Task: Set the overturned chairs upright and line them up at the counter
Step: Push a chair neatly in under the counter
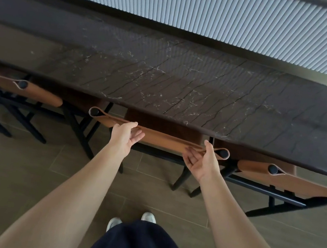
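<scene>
At the dark marble counter the middle chair stands upright and tucked in, with your left hand and right hand spread loosely at its tan backrest.

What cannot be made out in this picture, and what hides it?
Head view: middle chair seat, hidden under the counter.
Head view: left chair, cut by the left edge.
Head view: right chair, cut by the right edge.

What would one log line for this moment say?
middle chair upright at counter | left hand relaxed by backrest | right hand relaxed by backrest
</scene>
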### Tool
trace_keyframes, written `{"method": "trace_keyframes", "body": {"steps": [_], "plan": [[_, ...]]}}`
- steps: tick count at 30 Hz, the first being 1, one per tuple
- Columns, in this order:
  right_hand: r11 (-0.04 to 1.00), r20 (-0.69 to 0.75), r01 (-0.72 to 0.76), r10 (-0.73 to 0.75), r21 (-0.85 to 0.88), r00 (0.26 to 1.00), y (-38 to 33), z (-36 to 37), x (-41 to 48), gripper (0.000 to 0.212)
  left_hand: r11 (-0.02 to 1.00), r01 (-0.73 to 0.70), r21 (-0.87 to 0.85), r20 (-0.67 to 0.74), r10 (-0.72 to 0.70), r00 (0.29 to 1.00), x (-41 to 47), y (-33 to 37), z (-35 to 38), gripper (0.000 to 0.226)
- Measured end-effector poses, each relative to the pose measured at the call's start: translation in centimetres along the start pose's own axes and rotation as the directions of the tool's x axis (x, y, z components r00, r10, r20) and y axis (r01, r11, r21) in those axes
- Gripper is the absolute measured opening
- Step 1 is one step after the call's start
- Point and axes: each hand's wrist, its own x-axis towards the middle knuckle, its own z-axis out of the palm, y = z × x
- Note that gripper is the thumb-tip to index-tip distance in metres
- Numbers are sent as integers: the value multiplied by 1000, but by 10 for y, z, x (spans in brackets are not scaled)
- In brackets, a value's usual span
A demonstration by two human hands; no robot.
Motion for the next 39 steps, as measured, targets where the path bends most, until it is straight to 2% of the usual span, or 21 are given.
{"method": "trace_keyframes", "body": {"steps": [5, 11, 14, 16, 25, 31, 39], "plan": [[962, 147, 75, -38, -261, 988, 32, 20, -28, 37, 982, -186, 22, 10, 185, 983, -18, 17, -43, 58], [920, 270, 230, -144, -318, 952, 65, 63, -63, 33, 961, -267, 70, 78, 261, 962, -39, 42, -99, 49], [857, 307, 356, -248, -374, 919, 96, 89, -87, 29, 945, -323, 44, 44, 321, 946, -50, 60, -139, 52], [844, 321, 387, -275, -372, 906, 120, 105, -103, 28, 942, -334, 29, 34, 333, 942, -57, 73, -166, 52], [872, 399, 349, -201, -343, 895, 219, 169, -143, 30, 928, -372, 13, 28, 371, 928, -75, 135, -271, 49], [854, 415, 345, -172, -389, 893, 245, 213, -152, 26, 922, -386, 3, 9, 386, 922, -72, 162, -309, 48], [861, 446, 270, -57, -430, 893, 273, 297, -128, 32, 918, -397, -14, -80, 395, 915, -32, 220, -341, 45]]}}
